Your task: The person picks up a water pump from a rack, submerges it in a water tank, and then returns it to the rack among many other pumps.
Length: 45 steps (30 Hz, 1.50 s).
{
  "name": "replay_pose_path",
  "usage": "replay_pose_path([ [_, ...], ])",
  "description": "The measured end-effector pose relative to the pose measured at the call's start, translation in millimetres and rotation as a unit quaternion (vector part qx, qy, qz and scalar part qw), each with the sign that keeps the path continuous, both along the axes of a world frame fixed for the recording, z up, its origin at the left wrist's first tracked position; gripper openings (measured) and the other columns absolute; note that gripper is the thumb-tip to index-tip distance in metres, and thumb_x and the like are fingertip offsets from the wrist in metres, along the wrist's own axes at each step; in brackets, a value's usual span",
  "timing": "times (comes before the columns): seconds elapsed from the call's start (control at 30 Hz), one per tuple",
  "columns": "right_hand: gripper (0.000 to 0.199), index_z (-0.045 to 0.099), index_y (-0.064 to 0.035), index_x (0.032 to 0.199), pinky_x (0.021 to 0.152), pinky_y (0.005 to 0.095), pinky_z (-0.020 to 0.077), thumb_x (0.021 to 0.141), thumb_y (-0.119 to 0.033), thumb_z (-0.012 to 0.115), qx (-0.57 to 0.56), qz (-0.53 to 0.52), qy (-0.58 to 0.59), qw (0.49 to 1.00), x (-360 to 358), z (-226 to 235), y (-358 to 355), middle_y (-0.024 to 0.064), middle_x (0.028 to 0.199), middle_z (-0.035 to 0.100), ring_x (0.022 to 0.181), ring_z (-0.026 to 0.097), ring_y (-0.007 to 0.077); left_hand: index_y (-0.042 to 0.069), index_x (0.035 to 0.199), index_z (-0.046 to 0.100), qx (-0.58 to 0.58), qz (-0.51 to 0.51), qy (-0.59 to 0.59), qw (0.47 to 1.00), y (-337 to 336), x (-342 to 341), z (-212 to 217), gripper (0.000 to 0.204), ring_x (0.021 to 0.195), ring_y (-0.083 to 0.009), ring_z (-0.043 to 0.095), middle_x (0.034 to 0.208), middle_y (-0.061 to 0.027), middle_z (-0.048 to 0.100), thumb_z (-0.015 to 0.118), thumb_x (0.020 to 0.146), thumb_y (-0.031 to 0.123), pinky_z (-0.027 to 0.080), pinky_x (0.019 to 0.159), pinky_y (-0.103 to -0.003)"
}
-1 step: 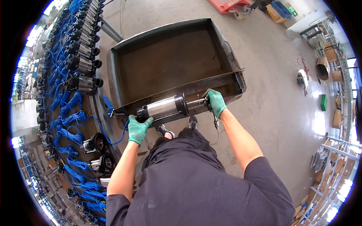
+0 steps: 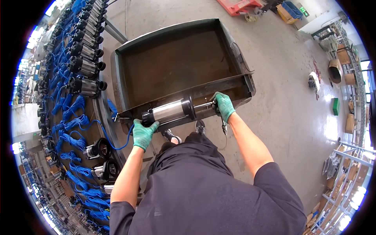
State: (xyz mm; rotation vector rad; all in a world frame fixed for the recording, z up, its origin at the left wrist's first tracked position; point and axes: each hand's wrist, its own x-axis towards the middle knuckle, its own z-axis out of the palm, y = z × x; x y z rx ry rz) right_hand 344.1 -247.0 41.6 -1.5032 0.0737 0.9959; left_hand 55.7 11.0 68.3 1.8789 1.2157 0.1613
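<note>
Pump (image 2: pixel 170 111) over the near side of a metal tank (image 2: pixel 172 31); tool (image 2: pixel 217 109) at its right end.
Left hand (image 2: pixel 143 136) grips the pump's black left end; right hand (image 2: pixel 224 105) wraps the tool, apparently working that right end. Further work likely calls for keeping both aligned. Blue cord (image 2: pixel 114 149) trails left and could snag; a row of similar pumps (image 2: pixel 85 87) lies farther left.

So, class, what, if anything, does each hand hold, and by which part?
Left hand: the silver cylinder, by its black left end. Right hand: a dark tool with a hose, by its body.
</note>
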Motion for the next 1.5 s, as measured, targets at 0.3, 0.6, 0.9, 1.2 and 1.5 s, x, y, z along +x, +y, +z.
replay_pose_path([
  [0.3, 0.025, 0.067, -0.0112, 0.079, 0.043, 0.0295, 0.0359, 0.098, -0.021, 0.053, -0.025, -0.019, 0.04, 0.999, 1, -5, 4, 0.0004, 0.062, 0.057, 0.048, 0.05, 0.0119, -0.004, 0.108, 0.053, 0.019, 0.006, 0.023, 1.0, -1, -1, 2, 0.065, 0.084, -0.0235, 0.066, 0.096, -0.0168, 0.073, 0.1, 0.075, 0.028, 0.056, 0.081, -0.038],
  [0.6, 0.026, 0.067, -0.0109, 0.078, 0.044, 0.0297, 0.0367, 0.097, -0.021, 0.053, -0.038, -0.031, 0.05, 0.998, 2, -8, 2, -0.0003, 0.061, 0.055, 0.047, 0.049, 0.0122, -0.002, 0.112, 0.053, 0.002, -0.012, 0.002, 1.0, 1, -2, -10, 0.055, 0.088, -0.0185, 0.065, 0.1, -0.0115, 0.071, 0.095, 0.082, 0.018, 0.055, 0.082, -0.034],
  [0.9, 0.019, 0.056, -0.0091, 0.12, 0.056, 0.0337, 0.0536, 0.102, -0.015, 0.054, -0.002, 0.042, -0.126, 0.991, 30, 10, -42, 0.0054, 0.084, 0.066, 0.067, 0.066, 0.0165, -0.001, 0.117, 0.048, -0.022, 0.017, -0.038, 0.999, -10, -3, 0, 0.06, 0.091, -0.0182, 0.061, 0.103, -0.0096, 0.067, 0.094, 0.084, 0.019, 0.053, 0.084, -0.034],
  [1.2, 0.06, 0.043, 0.0022, 0.154, 0.099, 0.0554, 0.0545, 0.1, -0.023, 0.05, -0.526, 0.276, -0.388, 0.704, 161, 25, -72, 0.0326, 0.12, 0.071, 0.112, 0.07, 0.0479, 0.0, 0.113, 0.045, -0.032, 0.021, -0.06, 0.997, -4, -7, -19, 0.061, 0.085, -0.0169, 0.061, 0.098, -0.0101, 0.068, 0.095, 0.082, 0.018, 0.055, 0.078, -0.033],
  [1.5, 0.062, 0.045, 0.0008, 0.154, 0.104, 0.0573, 0.0522, 0.098, -0.025, 0.054, -0.476, 0.18, -0.465, 0.725, 184, -17, -72, 0.0344, 0.129, 0.066, 0.12, 0.065, 0.0504, -0.003, 0.114, 0.05, 0.024, -0.002, -0.012, 1.0, -9, -1, 7, 0.069, 0.092, -0.029, 0.069, 0.1, -0.02, 0.073, 0.095, 0.08, 0.037, 0.055, 0.088, -0.041],
])
